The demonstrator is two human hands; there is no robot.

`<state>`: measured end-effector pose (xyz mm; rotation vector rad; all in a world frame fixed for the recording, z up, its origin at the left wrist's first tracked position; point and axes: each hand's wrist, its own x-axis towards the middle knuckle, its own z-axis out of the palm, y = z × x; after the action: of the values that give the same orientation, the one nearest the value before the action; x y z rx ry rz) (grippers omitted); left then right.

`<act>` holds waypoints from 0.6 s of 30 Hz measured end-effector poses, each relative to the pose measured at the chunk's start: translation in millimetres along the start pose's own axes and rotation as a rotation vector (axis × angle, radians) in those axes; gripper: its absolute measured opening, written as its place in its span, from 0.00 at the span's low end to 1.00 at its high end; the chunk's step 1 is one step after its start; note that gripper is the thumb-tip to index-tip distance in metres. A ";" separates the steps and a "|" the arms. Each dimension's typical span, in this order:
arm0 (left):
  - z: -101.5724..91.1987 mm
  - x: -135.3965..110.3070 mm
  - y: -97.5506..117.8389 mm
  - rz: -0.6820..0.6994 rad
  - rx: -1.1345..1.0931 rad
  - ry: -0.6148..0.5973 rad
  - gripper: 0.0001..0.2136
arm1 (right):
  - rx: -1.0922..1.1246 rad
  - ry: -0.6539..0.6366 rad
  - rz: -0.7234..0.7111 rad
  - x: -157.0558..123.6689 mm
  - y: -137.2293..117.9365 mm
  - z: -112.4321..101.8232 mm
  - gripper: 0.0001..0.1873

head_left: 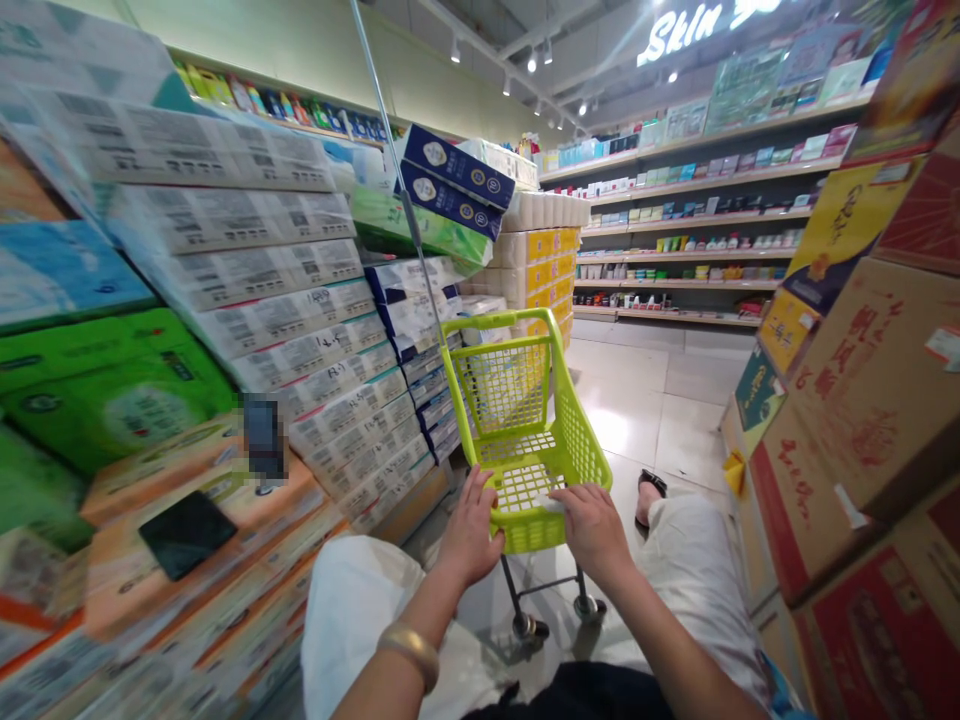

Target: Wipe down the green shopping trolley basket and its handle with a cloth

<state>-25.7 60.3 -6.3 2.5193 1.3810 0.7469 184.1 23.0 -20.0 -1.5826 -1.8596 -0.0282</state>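
A lime-green plastic shopping cart (592, 450) with perforated basket walls stands right in front of me, between my knees. My left hand (472, 525) grips the near left corner of its rim, fingers over the edge and thumb outside. On the near right part of the rim lies my right hand (596, 530), fingers bent and closed. A small white piece of tissue or cloth (553, 502) shows under those fingers, pressed against the rim; most of it is hidden. The basket's mesh floor (529, 485) is visible. From the far left corner rises a thin metal pole (409, 200).
Stacked tissue packs (300, 290) wall the left side. A dark tablet-like slab (187, 533) and a pixelated item (262, 438) rest on orange packs. Cardboard cartons (862, 400) crowd the right. Tiled floor (619, 375) leads to cosmetics shelves (690, 220).
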 end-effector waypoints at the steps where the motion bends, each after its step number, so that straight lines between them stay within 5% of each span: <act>1: -0.1 0.3 -0.6 0.002 -0.002 0.000 0.14 | -0.005 0.005 0.005 -0.1 7.1 -3.1 0.19; 6: -0.1 1.4 -5.8 0.016 -0.010 -0.006 0.15 | -0.030 -0.013 0.005 -1.6 16.6 -8.8 0.19; 13: -10.8 -0.3 -29.5 0.038 0.076 -0.037 0.17 | -0.039 -0.037 -0.029 -7.3 -7.5 -4.0 0.21; 18: -14.6 -6.2 -50.4 -0.079 0.176 0.022 0.24 | -0.008 -0.045 -0.100 -10.8 -28.0 8.6 0.24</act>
<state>-73.1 81.9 -14.9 2.5743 1.6096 0.6680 155.7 10.1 -20.8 -1.5056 -1.9752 -0.0453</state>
